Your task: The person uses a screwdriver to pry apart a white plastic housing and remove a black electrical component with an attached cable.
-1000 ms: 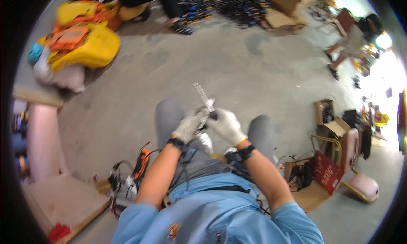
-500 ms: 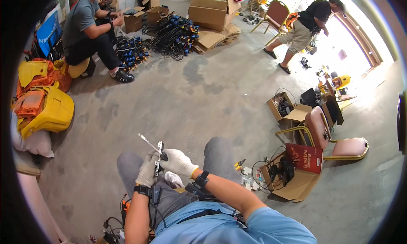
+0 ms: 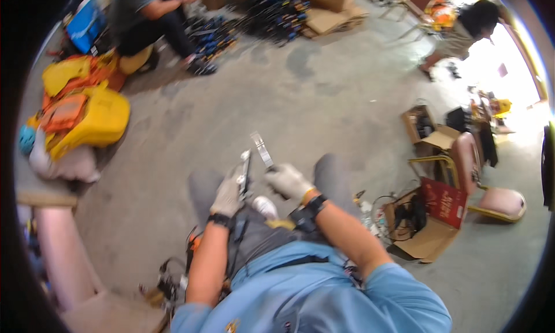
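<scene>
Both my hands wear pale work gloves and are raised above my knees. My left hand (image 3: 228,195) grips a slim grey metal tool (image 3: 245,170) that points up and away. My right hand (image 3: 287,181) pinches a short flat silver strip (image 3: 261,149) that angles up to the left, its lower end close to the tool's tip. A small white object (image 3: 266,206) rests on my lap just under the hands. I wear a dark wristband on each wrist and a light blue shirt.
A yellow and orange machine housing (image 3: 87,116) lies at left. A seated person (image 3: 147,17) works by dark tools at top left; another person (image 3: 462,32) bends over at top right. Open cardboard boxes (image 3: 430,229) and a pink chair (image 3: 491,182) stand to my right. Cables (image 3: 173,281) lie near my left hip.
The view has swung left and down over the last second. The silver strip, held near the tool before, now sits in my right hand and angled apart from the tool in my left.
</scene>
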`<state>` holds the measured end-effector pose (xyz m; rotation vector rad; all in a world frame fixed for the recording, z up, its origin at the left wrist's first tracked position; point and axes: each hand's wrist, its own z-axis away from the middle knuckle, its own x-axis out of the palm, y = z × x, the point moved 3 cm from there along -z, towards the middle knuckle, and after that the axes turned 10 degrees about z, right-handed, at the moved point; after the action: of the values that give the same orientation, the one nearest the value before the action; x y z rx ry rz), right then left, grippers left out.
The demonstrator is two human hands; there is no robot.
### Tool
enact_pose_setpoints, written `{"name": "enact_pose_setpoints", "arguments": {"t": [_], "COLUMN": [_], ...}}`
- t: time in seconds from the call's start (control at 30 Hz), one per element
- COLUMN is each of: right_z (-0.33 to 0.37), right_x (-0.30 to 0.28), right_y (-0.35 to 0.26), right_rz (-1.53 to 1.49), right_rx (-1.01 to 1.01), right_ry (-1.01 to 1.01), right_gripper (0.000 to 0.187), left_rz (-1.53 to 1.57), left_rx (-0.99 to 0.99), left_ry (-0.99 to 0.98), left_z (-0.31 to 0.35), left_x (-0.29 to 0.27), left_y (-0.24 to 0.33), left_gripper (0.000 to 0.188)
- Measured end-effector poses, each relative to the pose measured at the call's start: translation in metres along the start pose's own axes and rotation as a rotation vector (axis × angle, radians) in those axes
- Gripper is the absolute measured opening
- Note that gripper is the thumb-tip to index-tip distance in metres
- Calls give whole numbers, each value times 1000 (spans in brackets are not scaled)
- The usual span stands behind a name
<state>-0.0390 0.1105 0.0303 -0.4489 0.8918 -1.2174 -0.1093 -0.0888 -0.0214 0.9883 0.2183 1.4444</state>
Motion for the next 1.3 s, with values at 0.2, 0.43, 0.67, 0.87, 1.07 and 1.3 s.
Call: {"name": "enact_pose_setpoints", "arguments": {"t": [0.2,0.43,0.67,0.87,1.07,1.3], "right_z": [-23,-46,-51,-53,-50,-48], "right_x": [-18,-24,-30,-34,-34,-33], "right_y": [57,100,109,110,106,104], "right_rz": [-387,-555,-595,-665,-621,-597], "right_rx": [91,191,192,201,196,195], "right_ry": [79,203,249,250,259,268], "right_gripper": [16,13,17,16,16,16], "left_rz": [133,226,251,213,207,168], "left_rx": [24,0,-15,-3,-1,14], "left_ry": [-97,-89,-41,-56,-72,-64], "left_z": [-7,-4,-1,0,1,2], "left_x": [15,-4,0,2,1,2], "left_y": [4,-2,-2,2,2,3], "left_gripper": [38,38,37,39,43,43]}}
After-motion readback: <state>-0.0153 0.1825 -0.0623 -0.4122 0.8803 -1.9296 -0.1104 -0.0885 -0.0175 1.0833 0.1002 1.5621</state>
